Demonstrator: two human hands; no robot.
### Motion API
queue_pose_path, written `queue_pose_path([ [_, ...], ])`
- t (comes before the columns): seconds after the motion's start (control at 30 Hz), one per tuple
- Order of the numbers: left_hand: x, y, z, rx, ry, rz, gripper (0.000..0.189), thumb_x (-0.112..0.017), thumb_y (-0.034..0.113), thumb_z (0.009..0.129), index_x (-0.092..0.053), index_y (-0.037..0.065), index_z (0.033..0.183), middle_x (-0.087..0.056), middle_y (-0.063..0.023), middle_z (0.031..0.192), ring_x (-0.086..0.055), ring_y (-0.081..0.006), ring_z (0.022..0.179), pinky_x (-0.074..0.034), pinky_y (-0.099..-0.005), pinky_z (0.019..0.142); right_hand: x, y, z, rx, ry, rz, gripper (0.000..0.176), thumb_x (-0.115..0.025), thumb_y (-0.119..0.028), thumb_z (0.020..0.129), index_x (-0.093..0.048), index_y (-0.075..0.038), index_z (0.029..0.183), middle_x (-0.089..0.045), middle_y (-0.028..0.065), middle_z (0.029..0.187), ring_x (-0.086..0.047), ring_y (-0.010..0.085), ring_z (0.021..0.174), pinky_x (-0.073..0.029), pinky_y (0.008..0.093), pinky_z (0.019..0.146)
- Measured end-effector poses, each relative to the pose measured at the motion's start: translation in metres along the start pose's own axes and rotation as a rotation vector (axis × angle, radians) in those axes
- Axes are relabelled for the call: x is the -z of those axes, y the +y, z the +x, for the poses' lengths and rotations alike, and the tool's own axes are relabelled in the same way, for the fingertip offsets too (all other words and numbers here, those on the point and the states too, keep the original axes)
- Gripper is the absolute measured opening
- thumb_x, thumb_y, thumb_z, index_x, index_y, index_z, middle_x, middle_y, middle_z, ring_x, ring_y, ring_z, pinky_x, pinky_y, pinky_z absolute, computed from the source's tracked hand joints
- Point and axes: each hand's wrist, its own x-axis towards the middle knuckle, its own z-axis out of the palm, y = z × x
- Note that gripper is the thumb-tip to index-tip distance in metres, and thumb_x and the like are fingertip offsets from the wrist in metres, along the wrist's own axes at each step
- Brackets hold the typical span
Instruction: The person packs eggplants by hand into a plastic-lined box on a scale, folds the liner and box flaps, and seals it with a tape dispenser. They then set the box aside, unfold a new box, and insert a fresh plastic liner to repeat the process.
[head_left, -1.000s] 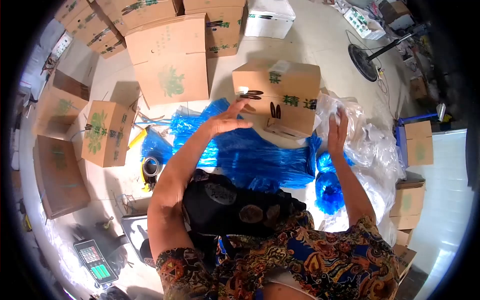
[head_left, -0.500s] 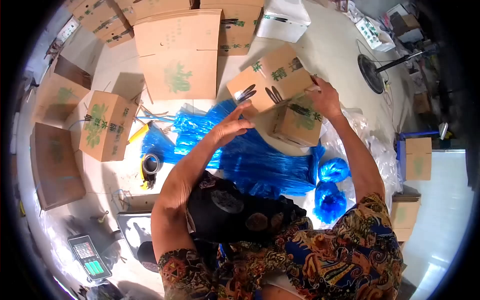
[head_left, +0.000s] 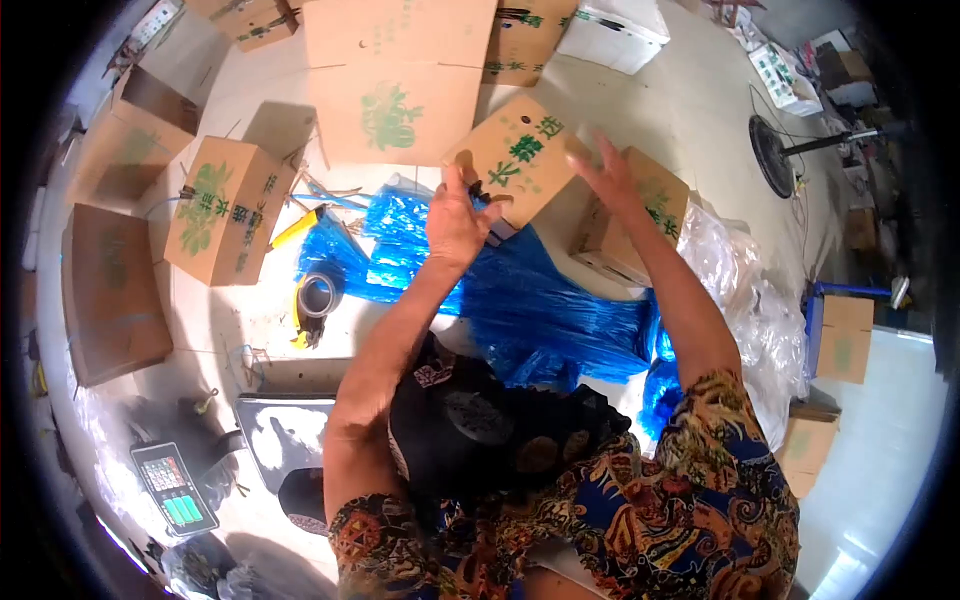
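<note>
Head view. Clamps left hand [head_left: 455, 225] tight on the tilted carton [head_left: 522, 152] at its seven-o'clock corner. Spreads right hand [head_left: 610, 178] open, flat by the three-o'clock edge, apparently steadying the tilt. Holds it top-centre, above blue strapping [head_left: 545, 315] at six o'clock.

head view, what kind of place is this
Probably a packing or shipping workroom. Brown cardboard cartons with green print stand all over the pale floor, the left hand holds one more tilted carton, and a round roll of packing tape and a digital weighing scale lie nearby.
</note>
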Motion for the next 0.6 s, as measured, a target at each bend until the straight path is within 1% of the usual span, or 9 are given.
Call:
queue_pose_path([
  [0.03,0.003,0.0,-0.002,-0.007,0.053,0.16,0.096,-0.083,0.016,0.068,-0.024,0.007,0.143,-0.054,-0.0242,0.12,-0.058,-0.0374,0.104,-0.05,-0.044,0.081,-0.011,-0.007,0.011,-0.148,-0.113,0.06,0.062,-0.067,-0.037,0.086,-0.047,-0.005,0.136,-0.053,0.0182,0.133,-0.048,0.0295,0.125,-0.038,0.039,0.103],
  [0.1,0.005,-0.024,0.012,-0.124,0.123,-0.152,0.099,-0.083,0.023,0.072,-0.02,0.006,0.146,-0.052,-0.0174,0.125,-0.058,-0.0272,0.105,-0.05,-0.0377,0.069,-0.028,-0.015,0.011,-0.128,-0.131,0.234,0.069,-0.069,-0.04,0.083,-0.045,-0.006,0.139,-0.051,0.0185,0.136,-0.047,0.0274,0.126,-0.038,0.0368,0.103],
  [0.2,0.031,-0.022,0.001,0.379,-0.002,-0.754,0.084,-0.077,0.027,0.08,-0.025,0.016,0.145,-0.052,-0.011,0.128,-0.057,-0.0194,0.108,-0.053,-0.032,0.071,-0.039,-0.03,-0.023,-0.026,-0.203,0.299,0.077,-0.072,-0.044,0.08,-0.043,-0.007,0.141,-0.049,0.018,0.138,-0.047,0.0252,0.126,-0.038,0.0346,0.103],
  [0.27,0.047,-0.063,-0.005,0.575,-0.029,-0.915,0.083,-0.079,0.036,0.075,-0.029,0.018,0.139,-0.055,-0.0041,0.122,-0.059,-0.0185,0.101,-0.052,-0.0345,0.071,-0.041,-0.039,-0.054,-0.034,-0.249,0.386,0.08,-0.071,-0.046,0.081,-0.039,-0.008,0.143,-0.048,0.0162,0.139,-0.046,0.0249,0.127,-0.038,0.0357,0.103],
  [0.33,0.065,-0.079,-0.027,0.563,-0.058,-0.848,0.076,-0.073,0.044,0.079,-0.031,0.021,0.137,-0.057,-0.0045,0.118,-0.059,-0.0183,0.097,-0.051,-0.0331,0.07,-0.051,-0.041,-0.075,-0.143,-0.28,0.581,0.082,-0.067,-0.05,0.083,-0.033,-0.009,0.146,-0.044,0.0131,0.143,-0.046,0.0255,0.128,-0.037,0.039,0.103],
  [0.37,0.079,-0.079,-0.036,0.633,-0.143,-0.757,0.077,-0.076,0.037,0.078,-0.031,0.021,0.139,-0.056,-0.0049,0.119,-0.058,-0.0191,0.097,-0.053,-0.0375,0.074,-0.061,-0.03,-0.074,-0.444,-0.344,0.704,0.075,-0.057,-0.053,0.089,-0.028,-0.017,0.148,-0.038,0.0081,0.147,-0.046,0.0301,0.125,-0.037,0.0461,0.1],
  [0.47,0.076,-0.063,-0.064,0.569,-0.106,-0.884,0.079,-0.077,0.028,0.078,-0.03,0.02,0.141,-0.054,-0.0054,0.121,-0.057,-0.0194,0.098,-0.054,-0.0386,0.078,-0.061,-0.04,-0.069,-0.596,-0.458,1.088,0.068,-0.049,-0.058,0.092,-0.033,-0.019,0.145,-0.04,0.0072,0.142,-0.057,0.0278,0.106,-0.045,0.0447,0.09],
  [0.5,0.075,-0.061,-0.067,0.559,-0.088,-1.008,0.08,-0.076,0.017,0.077,-0.029,0.021,0.142,-0.052,-0.006,0.125,-0.056,-0.0204,0.101,-0.054,-0.0388,0.079,-0.062,-0.043,-0.069,-0.599,-0.447,1.061,0.064,-0.049,-0.057,0.092,-0.036,-0.019,0.143,-0.044,0.0066,0.135,-0.057,0.0272,0.101,-0.046,0.0463,0.089],
  [0.6,0.071,-0.06,-0.075,0.451,-0.108,-1.074,0.08,-0.074,0.01,0.077,-0.03,0.022,0.142,-0.051,-0.0065,0.127,-0.056,-0.0211,0.104,-0.054,-0.0384,0.08,-0.062,-0.055,-0.084,-0.57,-0.347,1.082,0.064,-0.049,-0.056,0.093,-0.035,-0.02,0.143,-0.043,0.0073,0.137,-0.058,0.0271,0.104,-0.048,0.0453,0.086],
])
